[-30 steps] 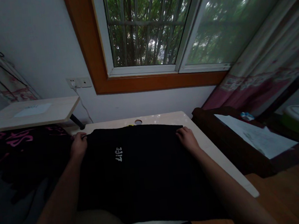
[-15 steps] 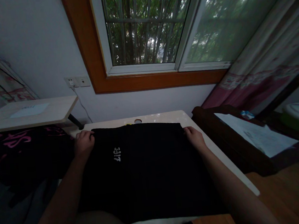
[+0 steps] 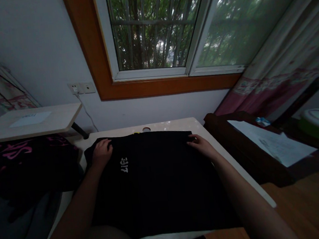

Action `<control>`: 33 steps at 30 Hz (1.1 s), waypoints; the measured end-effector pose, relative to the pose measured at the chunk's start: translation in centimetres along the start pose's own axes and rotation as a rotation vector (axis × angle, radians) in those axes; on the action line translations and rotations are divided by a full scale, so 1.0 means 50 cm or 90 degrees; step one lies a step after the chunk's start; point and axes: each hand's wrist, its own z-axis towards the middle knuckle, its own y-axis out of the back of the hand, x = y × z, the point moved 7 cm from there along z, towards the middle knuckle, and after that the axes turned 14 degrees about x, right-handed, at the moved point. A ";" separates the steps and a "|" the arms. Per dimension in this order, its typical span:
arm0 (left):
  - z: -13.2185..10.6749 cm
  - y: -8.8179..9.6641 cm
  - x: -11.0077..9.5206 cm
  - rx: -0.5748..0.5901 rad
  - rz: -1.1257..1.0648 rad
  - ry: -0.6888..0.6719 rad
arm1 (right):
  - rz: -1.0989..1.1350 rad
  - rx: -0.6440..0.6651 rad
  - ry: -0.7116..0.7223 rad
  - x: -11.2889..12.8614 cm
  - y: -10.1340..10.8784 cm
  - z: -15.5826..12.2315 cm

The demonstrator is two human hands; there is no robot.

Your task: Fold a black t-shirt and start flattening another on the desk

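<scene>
A black garment (image 3: 160, 180) lies spread flat across the pale table, with a small white print (image 3: 124, 165) on its left half. Whether it is a shirt or something else cannot be told. My left hand (image 3: 102, 152) rests on the cloth near its far left corner, fingers laid over the fabric and not gripping it. Some of the black cloth sticks out left of that hand. At the far right corner is my right hand (image 3: 200, 145), its thumb and fingers apart at the garment's edge. A bit of yellow (image 3: 136, 133) shows at the far edge.
To the left, dark clothes with pink print (image 3: 17, 151) lie under a raised shelf (image 3: 60, 122) bearing a paper label (image 3: 30, 119). The table (image 3: 174, 124) meets the wall below a window. Right of it stands a dark brown piece of furniture (image 3: 237, 153) with papers (image 3: 270, 142).
My left hand has let go of the far left corner and moved right onto the cloth. My right hand has released the right corner and shifted slightly left, fingers parting.
</scene>
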 end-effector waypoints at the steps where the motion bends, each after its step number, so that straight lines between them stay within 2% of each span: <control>1: 0.000 0.000 0.001 0.001 0.000 -0.002 | 0.016 0.014 0.020 0.003 0.000 -0.001; 4: 0.001 0.000 0.001 0.002 0.004 -0.001 | 0.055 0.031 0.040 0.007 0.003 0.002; 10: -0.002 0.000 0.000 0.000 0.018 0.016 | 0.181 -0.038 -0.025 -0.004 0.022 0.024; 15: -0.003 0.001 0.003 -0.006 0.029 0.036 | 0.313 -0.014 -0.063 -0.008 0.016 0.048; 20: 0.001 0.007 0.013 -0.009 0.043 0.050 | 0.522 -0.102 0.019 -0.002 0.044 0.060; 23: 0.009 0.013 0.027 -0.015 0.051 0.063 | 0.614 -0.087 0.044 -0.003 0.048 0.057; 29: 0.047 0.024 0.049 0.009 0.078 0.060 | 0.576 -0.010 -0.009 -0.019 0.033 0.050; 33: 0.075 0.031 0.059 0.039 0.101 0.060 | 0.490 -0.005 -0.067 -0.026 0.026 0.061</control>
